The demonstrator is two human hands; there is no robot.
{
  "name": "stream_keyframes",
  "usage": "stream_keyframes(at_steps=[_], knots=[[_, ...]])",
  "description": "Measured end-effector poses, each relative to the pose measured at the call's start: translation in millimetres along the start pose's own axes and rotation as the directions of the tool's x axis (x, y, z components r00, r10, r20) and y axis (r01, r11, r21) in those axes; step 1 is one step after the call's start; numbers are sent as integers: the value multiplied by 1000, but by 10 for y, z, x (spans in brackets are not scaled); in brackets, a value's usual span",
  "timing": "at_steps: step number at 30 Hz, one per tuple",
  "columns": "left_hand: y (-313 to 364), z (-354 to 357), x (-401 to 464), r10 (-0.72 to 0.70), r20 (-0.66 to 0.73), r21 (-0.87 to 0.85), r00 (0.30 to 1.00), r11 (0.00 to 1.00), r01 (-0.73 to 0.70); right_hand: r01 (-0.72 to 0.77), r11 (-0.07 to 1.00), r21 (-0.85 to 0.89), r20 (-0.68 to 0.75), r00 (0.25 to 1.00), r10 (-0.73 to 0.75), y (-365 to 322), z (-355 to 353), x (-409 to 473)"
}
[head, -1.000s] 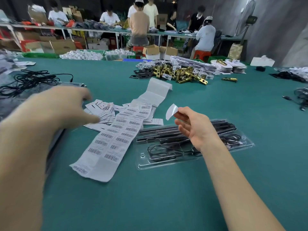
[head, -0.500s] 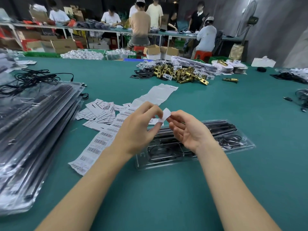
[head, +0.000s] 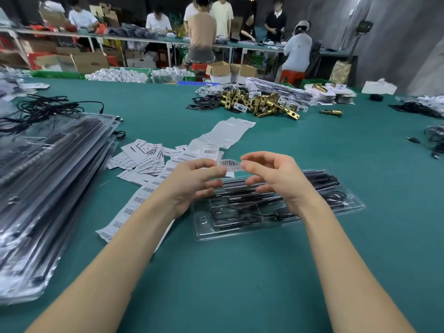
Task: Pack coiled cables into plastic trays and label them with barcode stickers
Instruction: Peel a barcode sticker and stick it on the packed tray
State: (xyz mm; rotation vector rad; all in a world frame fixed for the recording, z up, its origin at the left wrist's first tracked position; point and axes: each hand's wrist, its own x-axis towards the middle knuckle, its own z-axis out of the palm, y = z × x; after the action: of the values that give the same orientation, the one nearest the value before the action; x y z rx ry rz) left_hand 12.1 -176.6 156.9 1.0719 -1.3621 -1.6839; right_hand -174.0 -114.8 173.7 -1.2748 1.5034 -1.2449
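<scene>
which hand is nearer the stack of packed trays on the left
Left. The left hand is on the side toward the stack, though green table lies between them. The right hand is farther off, above the open tray. Both pinch the sticker.

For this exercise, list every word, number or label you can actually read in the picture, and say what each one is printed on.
"Grow Light": on the white paper tags lying loose on the green table.
Barcode sticker held between the left hand and right hand: bars show, small print too blurred to read.
Label strip beside the plastic tray: barcodes only, digits too small.
</scene>
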Motion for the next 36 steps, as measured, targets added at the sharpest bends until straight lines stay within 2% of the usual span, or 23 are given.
stream_keyframes(at_steps=[3, 7, 12, 14, 17, 20, 23, 28, 36], knots=[[-6, -15, 15, -35, 7, 2, 999, 999, 35, 10, 1000, 17, 52, 999, -11, -17, 4, -17], [-8, -38, 16, -76, 37, -42, 996, 996, 78, 41, 999, -28, -23, 999, -42, 8, -3, 0], [14, -66, -3, -74, 103, 9, 992, 997, 74, 43, 999, -19, -58, 997, -44, 34, -14, 19], [35, -123, -11, -75, 119, 108, 990, 992, 62, 19, 999, -29, -70, 997, -21, 23, -35, 12], [78, -256, -1, -38, 70, 315, 997, 949, 14, -42, 999, -15, -94, 995, 40, 27, -63, -29], [126, -405, 14, -7, 51, 394, 999, 919, -13, -112, 993, -21, -68, 992, 110, 57, -34, -111], [123, -454, -5, 8, 103, 511, 995, 857, -59, -157, 987, -19, -37, 987, 157, 135, 6, -242], [59, -344, -41, -52, 243, 637, 969, 762, -119, -130, 990, -45, -44, 991, 128, 283, 76, -396], [38, -289, -46, -75, 306, 725, 949, 665, -181, -105, 993, -51, -46, 994, 103, 323, 78, -419]])
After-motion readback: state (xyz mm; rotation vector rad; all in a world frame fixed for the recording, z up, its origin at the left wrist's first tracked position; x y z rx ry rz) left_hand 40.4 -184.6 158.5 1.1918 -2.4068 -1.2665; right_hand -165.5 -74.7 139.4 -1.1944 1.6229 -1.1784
